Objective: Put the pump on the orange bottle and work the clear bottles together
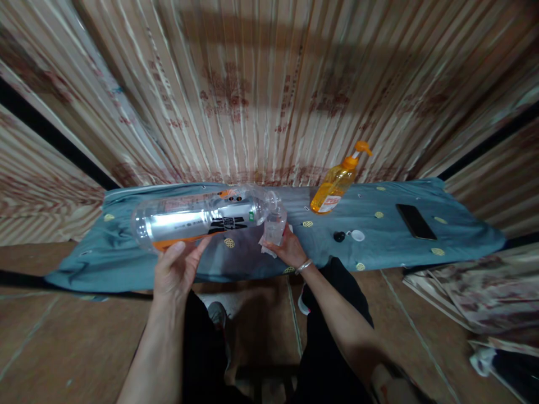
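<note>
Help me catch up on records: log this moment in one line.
left hand: holds large bottle, sideways | right hand: holds small clear container at that bottle's neck end | blue cloth: pump bottle, phone

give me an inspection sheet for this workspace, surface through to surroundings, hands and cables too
Surface: wrinkled, yellow-patterned blue-green cloth
Things in hand: large bottle, held sideways, neck end close to the small clear bottle; contact unclear
Clutter: pump bottle with orange liquid, dark phone, small black item, round white item
Hands: left hand supports the large bottle; right hand grips the small clear bottle
Cables: nothing seen
Surroundings: patterned curtain, dark poles, brown floor
</note>
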`<control>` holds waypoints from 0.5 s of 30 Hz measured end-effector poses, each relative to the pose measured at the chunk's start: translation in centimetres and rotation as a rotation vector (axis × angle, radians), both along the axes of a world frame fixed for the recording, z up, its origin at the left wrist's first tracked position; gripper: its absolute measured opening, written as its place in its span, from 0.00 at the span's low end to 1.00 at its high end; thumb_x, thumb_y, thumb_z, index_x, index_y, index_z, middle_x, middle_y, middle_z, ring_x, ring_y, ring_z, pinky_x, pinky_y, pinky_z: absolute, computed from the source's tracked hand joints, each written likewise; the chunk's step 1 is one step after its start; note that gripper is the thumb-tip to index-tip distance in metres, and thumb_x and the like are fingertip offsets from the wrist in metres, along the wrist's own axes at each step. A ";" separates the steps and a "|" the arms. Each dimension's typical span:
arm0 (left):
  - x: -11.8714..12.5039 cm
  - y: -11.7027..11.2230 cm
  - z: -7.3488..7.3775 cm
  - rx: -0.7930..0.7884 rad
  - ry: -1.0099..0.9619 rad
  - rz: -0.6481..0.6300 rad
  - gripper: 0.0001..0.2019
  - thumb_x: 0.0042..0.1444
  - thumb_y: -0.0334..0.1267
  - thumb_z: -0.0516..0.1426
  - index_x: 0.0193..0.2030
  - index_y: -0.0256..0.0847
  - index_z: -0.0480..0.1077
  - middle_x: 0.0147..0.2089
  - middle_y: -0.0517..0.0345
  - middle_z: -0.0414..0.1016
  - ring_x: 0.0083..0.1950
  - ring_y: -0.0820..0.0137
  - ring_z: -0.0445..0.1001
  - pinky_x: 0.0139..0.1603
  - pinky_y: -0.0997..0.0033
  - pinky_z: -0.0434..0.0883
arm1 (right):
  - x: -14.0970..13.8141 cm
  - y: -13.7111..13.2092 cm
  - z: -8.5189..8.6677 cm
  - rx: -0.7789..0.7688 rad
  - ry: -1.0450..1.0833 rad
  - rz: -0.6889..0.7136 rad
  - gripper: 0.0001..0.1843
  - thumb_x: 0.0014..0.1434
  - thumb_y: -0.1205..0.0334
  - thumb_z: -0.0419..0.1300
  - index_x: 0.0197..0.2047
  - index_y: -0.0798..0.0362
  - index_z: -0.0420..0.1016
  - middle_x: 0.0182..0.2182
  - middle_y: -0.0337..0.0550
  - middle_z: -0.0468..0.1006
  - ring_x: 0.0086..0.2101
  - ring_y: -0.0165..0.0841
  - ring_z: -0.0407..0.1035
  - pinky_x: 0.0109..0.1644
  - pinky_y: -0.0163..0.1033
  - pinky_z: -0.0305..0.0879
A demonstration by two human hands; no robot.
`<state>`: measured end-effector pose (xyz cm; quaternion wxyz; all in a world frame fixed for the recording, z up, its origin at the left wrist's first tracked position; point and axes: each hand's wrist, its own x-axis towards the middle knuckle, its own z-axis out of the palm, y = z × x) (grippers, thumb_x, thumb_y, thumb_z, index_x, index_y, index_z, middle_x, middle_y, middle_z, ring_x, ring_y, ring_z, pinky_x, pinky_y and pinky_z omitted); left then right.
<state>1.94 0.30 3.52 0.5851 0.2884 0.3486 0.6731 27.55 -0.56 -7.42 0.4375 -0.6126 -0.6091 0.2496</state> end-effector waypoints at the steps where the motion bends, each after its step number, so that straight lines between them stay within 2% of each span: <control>1: 0.1 0.0 0.1 0.005 0.002 -0.004 0.31 0.33 0.34 0.70 0.49 0.55 0.74 0.47 0.61 0.82 0.55 0.54 0.77 0.51 0.50 0.78 | 0.0 0.0 0.0 -0.002 -0.002 -0.003 0.41 0.52 0.52 0.69 0.64 0.54 0.58 0.52 0.53 0.80 0.51 0.46 0.77 0.55 0.50 0.73; 7: 0.6 -0.1 0.6 0.033 -0.014 -0.007 0.31 0.32 0.33 0.70 0.49 0.54 0.75 0.49 0.60 0.81 0.51 0.56 0.79 0.45 0.56 0.81 | 0.0 0.0 0.2 -0.002 0.002 0.008 0.42 0.52 0.52 0.69 0.64 0.55 0.59 0.54 0.54 0.79 0.52 0.47 0.76 0.55 0.49 0.73; 15: 0.6 -0.1 0.6 0.025 -0.014 -0.014 0.32 0.31 0.35 0.71 0.49 0.52 0.74 0.41 0.60 0.82 0.57 0.52 0.75 0.53 0.50 0.78 | 0.0 0.0 0.1 0.013 -0.001 -0.002 0.39 0.52 0.52 0.69 0.63 0.55 0.60 0.52 0.54 0.80 0.50 0.47 0.77 0.55 0.50 0.72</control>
